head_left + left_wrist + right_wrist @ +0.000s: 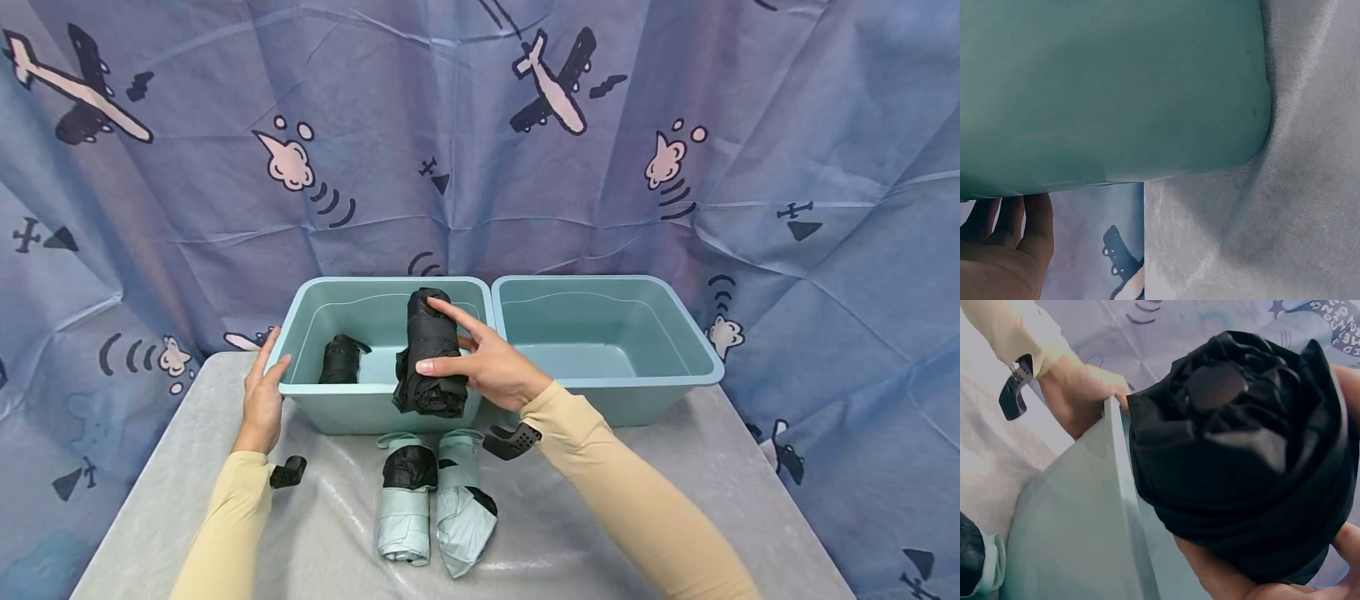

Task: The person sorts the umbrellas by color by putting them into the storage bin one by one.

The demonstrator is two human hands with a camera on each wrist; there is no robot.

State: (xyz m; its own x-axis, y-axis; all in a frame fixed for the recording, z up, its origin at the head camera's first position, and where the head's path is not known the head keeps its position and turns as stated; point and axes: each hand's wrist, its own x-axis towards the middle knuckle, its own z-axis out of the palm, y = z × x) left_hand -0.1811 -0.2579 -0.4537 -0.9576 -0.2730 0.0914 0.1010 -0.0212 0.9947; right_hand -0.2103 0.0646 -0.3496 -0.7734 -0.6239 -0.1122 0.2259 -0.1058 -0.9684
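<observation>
My right hand (504, 367) holds a black folded umbrella (432, 354) over the front of the left light-green bin (382, 410), thumb on one side and fingers on the other. In the right wrist view the round end of this umbrella (1235, 469) faces the camera, its fabric wrapped loosely around it. My left hand (262, 400) grips the left bin's rim at the near left corner; in the left wrist view its fingers (1038, 222) lie against the bin's outer wall. Inside that bin, toward the left, sits another black folded umbrella (342, 360).
A matching light-green bin (637, 403) stands directly to the right. Two pale green folded umbrellas with black parts, one on the left (405, 525) and one on the right (461, 517), lie before the left bin on the grey-covered table (322, 542). A patterned blue curtain (465, 192) hangs behind.
</observation>
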